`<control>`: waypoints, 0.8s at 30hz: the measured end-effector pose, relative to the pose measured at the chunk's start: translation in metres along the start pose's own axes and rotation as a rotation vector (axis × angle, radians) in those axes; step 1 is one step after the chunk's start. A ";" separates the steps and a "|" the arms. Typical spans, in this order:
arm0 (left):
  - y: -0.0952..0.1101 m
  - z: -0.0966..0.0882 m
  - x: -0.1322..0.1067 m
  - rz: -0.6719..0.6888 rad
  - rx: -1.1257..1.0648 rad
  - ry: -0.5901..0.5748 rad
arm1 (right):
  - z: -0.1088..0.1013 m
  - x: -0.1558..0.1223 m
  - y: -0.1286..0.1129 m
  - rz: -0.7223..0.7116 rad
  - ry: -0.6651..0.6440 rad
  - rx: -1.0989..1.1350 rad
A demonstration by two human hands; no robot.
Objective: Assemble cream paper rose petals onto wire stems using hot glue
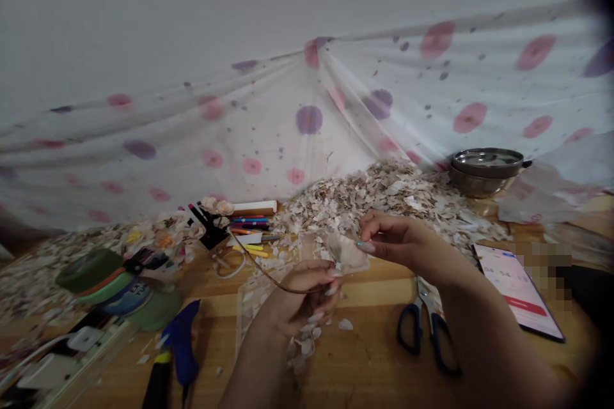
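Observation:
My left hand [307, 297] is closed around a thin brown wire [261, 268] that curves up to the left, and it also cups several pale shell pieces. My right hand [398, 239] pinches a thin translucent shell piece [348, 254] at the top of the wire, just above my left fingers. Both hands hover over a wooden table [374, 358]. A few loose shell flakes [345, 324] lie on the wood under my hands.
A big heap of shell flakes [384, 198] lies behind. Black-handled scissors [426, 332] and a phone [520, 291] are at right, a metal pan [484, 169] beyond. A blue glue gun [180, 345], tape rolls [119, 287], coloured pens [249, 223] and shell flowers [218, 206] sit left.

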State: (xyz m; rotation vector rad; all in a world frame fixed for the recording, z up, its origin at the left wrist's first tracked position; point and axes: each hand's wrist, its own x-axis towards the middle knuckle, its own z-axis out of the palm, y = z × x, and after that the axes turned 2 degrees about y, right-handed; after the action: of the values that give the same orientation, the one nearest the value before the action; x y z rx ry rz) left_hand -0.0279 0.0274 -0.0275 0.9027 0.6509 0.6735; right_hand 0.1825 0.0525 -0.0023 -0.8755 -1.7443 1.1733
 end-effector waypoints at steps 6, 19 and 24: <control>0.002 0.005 -0.003 -0.018 0.153 0.056 | 0.000 -0.001 -0.001 -0.028 -0.010 0.053; -0.003 0.004 0.006 0.244 0.104 0.179 | 0.005 -0.002 0.001 -0.038 0.029 0.359; -0.004 0.011 0.014 0.530 -0.006 0.283 | 0.038 0.008 0.013 0.048 0.161 0.788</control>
State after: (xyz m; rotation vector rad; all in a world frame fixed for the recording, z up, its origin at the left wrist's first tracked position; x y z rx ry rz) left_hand -0.0101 0.0309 -0.0286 0.9918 0.6610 1.2937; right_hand 0.1457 0.0497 -0.0209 -0.5029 -0.9878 1.5994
